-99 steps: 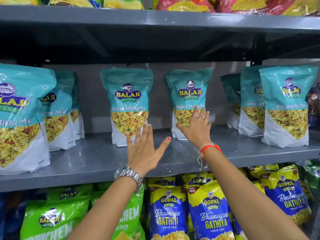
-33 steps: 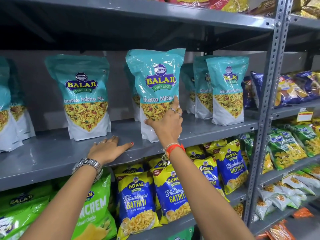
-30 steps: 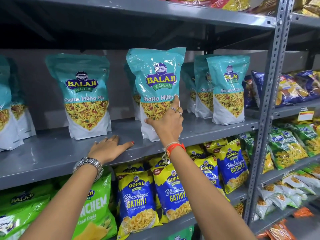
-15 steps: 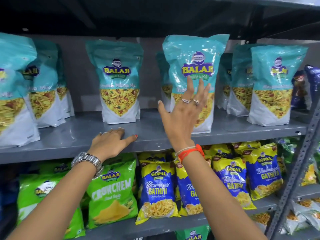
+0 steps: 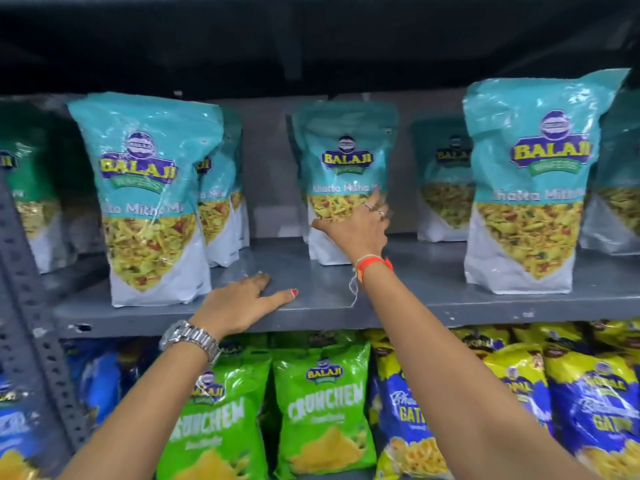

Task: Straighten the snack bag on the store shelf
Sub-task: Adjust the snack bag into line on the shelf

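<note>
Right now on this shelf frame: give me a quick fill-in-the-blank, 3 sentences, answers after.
1. The right hand rests on the front of a teal snack bag that stands ____ on the grey shelf.
2. The left hand lies palm-down on the shelf's ____ edge, holding nothing.
3. The silver watch sits on the ____ wrist.

Missing words: upright; front; left

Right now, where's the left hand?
In the head view the left hand lies palm-down on the front edge of the grey shelf, left of centre, just right of the front teal Balaji bag and above the green Crunchem bags.
</note>
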Demonstrator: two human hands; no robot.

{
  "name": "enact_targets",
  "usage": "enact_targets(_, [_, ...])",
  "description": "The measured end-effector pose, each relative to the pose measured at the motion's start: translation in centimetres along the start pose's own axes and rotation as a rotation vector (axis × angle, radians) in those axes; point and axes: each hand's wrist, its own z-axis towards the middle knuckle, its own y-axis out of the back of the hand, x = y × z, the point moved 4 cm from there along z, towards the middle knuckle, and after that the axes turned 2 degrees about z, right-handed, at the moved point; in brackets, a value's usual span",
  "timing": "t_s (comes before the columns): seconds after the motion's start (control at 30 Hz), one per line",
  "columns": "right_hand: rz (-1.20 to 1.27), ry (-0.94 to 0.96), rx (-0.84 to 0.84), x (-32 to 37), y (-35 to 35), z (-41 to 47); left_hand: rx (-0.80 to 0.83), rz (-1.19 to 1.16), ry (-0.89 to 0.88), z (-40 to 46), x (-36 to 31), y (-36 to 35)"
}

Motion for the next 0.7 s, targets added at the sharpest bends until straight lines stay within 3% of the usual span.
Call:
enact_targets(0.2, [-0.144,-0.039,-0.055,-0.1,-2.1,0.3,-0.024,0.063,-0.035,0.8,0.5,-0.6])
enact_targets(0.7, [-0.044,-0.088,-0.056,-0.2,-1.2,-1.1,-0.051,0.093,-0.034,0.5,0.4,-0.5])
